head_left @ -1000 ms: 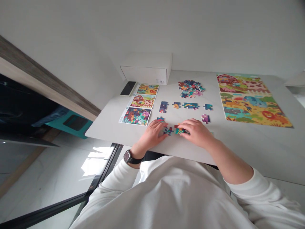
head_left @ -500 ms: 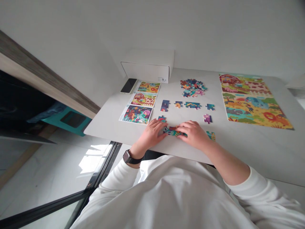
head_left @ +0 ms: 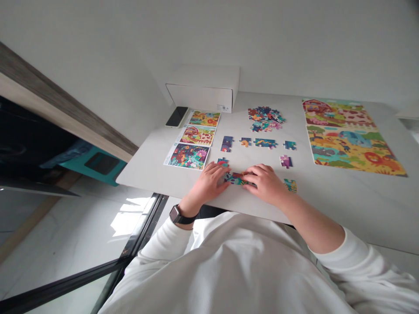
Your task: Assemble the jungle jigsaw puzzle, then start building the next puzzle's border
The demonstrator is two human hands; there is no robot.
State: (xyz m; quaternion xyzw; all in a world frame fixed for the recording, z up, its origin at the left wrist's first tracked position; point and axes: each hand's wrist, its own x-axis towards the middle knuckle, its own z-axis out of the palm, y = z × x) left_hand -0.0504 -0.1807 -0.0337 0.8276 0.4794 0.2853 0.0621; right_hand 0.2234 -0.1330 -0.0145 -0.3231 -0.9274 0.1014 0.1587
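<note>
Near the front edge of the table lies a strip of jigsaw puzzle pieces [head_left: 235,178], partly hidden under my fingers. My left hand [head_left: 210,181] is closed around the strip's left end, thumb at the near side. At the right end, my right hand [head_left: 264,183] grips a puzzle piece with bent fingers; how far it is joined to the strip I cannot tell. One blue piece [head_left: 223,162] shows just beyond my left fingers. A teal corner piece [head_left: 290,185] lies right of my right hand, and a purple piece [head_left: 286,161] sits farther back.
Several loose pieces, including a joined blue section [head_left: 265,143], form a row farther back. Behind them is a puzzle pile [head_left: 266,117]. Finished puzzles [head_left: 353,139] lie at right. Picture cards [head_left: 189,156], a phone [head_left: 177,117] and a white box [head_left: 199,97] occupy the left.
The view has shifted very slightly. Both hands stay on the strip at the same place, and the loose pieces have not moved.
</note>
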